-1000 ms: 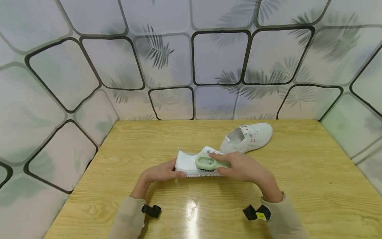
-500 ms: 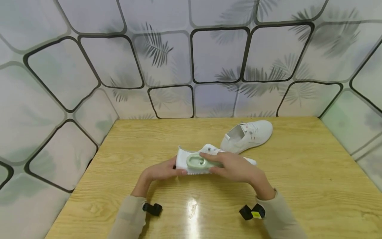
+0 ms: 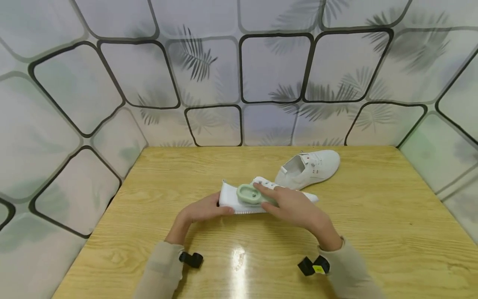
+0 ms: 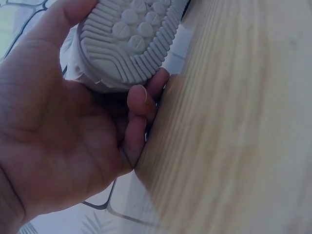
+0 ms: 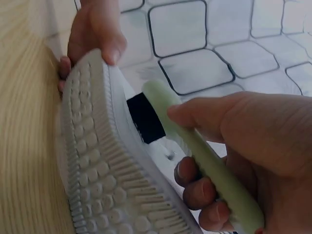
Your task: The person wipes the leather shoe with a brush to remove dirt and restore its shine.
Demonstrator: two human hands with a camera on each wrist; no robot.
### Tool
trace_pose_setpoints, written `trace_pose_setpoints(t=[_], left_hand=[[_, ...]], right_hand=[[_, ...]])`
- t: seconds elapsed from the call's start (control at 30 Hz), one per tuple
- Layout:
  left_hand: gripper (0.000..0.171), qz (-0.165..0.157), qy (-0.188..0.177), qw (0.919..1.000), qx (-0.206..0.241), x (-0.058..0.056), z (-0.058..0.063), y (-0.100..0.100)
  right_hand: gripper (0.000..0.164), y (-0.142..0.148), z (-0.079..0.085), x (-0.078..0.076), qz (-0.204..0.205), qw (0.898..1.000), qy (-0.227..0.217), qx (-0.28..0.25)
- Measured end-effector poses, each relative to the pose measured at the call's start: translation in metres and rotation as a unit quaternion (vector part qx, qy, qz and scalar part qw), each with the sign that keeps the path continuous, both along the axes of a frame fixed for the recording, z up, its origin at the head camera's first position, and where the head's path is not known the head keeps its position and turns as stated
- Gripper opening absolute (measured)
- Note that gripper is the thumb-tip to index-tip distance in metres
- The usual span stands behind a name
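Note:
A white shoe [image 3: 228, 197] is tipped on its side above the table, its studded sole [image 5: 105, 161] showing in the right wrist view. My left hand [image 3: 203, 208] grips its heel, thumb on one side and fingers beneath; the ridged heel sole [image 4: 131, 44] fills the top of the left wrist view. In my right hand [image 3: 295, 207] is a pale green brush [image 5: 214, 170], fingers curled round its handle. Its dark bristles [image 5: 145, 118] touch the shoe's side. A second white shoe [image 3: 325, 166] lies behind, toe to the right.
The wooden table [image 3: 392, 216] stretches around both hands. A patterned curtain-like backdrop [image 3: 276, 70] rises along its far edge and sides. Black wrist cameras [image 3: 192, 259] hang at both cuffs.
My right hand has slid the brush left toward the shoe's heel, then slightly up along its side. My left hand keeps its grip on the heel.

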State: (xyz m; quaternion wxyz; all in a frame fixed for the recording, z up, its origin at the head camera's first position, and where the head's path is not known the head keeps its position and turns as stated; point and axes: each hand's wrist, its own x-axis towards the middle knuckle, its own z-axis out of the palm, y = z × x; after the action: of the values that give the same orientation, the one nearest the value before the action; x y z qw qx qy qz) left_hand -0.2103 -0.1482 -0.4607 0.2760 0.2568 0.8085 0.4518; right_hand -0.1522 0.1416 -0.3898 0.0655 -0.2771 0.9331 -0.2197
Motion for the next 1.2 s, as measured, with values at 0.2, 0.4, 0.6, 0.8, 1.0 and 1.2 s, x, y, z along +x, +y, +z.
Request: trace_pose_setpoints(t=[0.2,0.4,0.6,0.8,1.0,1.2], left_hand=[[0.050,-0.002,0.013,0.9999,0.007,0.002,-0.001,0.004],[0.056,0.002,-0.003,0.9999,0.012,0.004,0.001,0.004],[0.065,0.017,0.001,0.9998,-0.008,0.008,0.002,0.003],[0.056,-0.010,-0.005,0.9996,0.025,0.004,-0.003,0.012],[0.059,-0.005,-0.001,0.9999,0.009,0.002,-0.001,0.014],[0.057,-0.001,-0.007,0.9998,0.016,0.007,0.001,0.004]], right_hand=[[0.054,-0.010,-0.002,0.005,-0.006,1.000,0.003,0.000],[0.052,0.000,0.005,0.007,-0.003,0.999,-0.037,-0.003],[0.051,0.013,0.008,0.008,-0.032,0.999,0.008,0.002],[0.054,0.001,-0.002,0.011,-0.020,0.999,-0.012,-0.022],[0.052,0.016,0.007,0.014,-0.068,0.997,-0.025,-0.012],[0.054,-0.004,0.005,0.016,-0.027,0.999,0.030,0.010]])
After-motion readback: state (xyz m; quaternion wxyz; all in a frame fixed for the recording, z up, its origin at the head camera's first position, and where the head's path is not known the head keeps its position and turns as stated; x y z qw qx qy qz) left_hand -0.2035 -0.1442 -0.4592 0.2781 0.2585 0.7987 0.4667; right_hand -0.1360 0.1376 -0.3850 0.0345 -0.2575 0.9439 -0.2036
